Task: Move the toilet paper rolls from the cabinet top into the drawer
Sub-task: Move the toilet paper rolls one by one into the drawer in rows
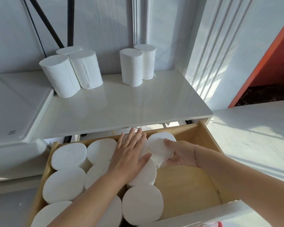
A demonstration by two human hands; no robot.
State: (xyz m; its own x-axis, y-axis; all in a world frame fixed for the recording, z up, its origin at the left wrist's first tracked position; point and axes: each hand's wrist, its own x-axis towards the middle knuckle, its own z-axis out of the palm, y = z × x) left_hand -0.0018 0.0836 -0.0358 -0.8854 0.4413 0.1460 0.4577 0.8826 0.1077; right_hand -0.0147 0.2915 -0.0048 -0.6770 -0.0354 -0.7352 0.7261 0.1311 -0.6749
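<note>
Several white toilet paper rolls stand upright on the white cabinet top [121,108]: a group of three at the back left [61,76] and a pair at the back middle [132,67]. Below, the open wooden drawer [187,182] holds several upright rolls [69,155] filling its left and middle. My right hand [180,154] grips one roll [161,145] at the drawer's back, right of the others. My left hand [129,153] lies flat with fingers spread on the rolls beside it, touching that roll.
A white appliance lid [15,108] sits left of the cabinet top. Black poles [46,22] lean on the wall behind. The drawer's right half shows bare wood. An orange panel [269,51] stands at the right.
</note>
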